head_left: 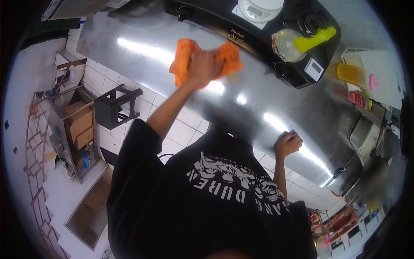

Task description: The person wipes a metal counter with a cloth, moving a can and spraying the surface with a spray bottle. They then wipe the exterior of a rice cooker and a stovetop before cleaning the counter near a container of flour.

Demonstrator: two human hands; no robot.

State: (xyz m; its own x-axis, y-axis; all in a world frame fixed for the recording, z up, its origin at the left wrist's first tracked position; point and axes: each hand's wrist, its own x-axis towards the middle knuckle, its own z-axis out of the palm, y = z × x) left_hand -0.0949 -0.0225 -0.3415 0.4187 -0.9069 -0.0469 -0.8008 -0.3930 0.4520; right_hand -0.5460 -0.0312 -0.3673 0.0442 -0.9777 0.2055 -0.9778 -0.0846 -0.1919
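My left hand (pixel 205 67) is pressed over an orange cloth (pixel 183 54) that lies crumpled on the shiny metal counter (pixel 129 28). The cloth spreads out on both sides of the fingers, close to the front of a black Rinnai gas stove (pixel 202 21). Farther right, my right hand (pixel 290 144) rests in a loose fist near the counter's front edge, with nothing showing in it. A pale smear (pixel 233 77) marks the metal just right of the cloth.
On the stove stand a white kitchen scale (pixel 261 9), a clear bottle with a yellow nozzle (pixel 290 45) and a small white digital display (pixel 314 70). A yellow-orange bottle (pixel 348 72) is at the right. A black stool (pixel 114 105) stands on the tiled floor.
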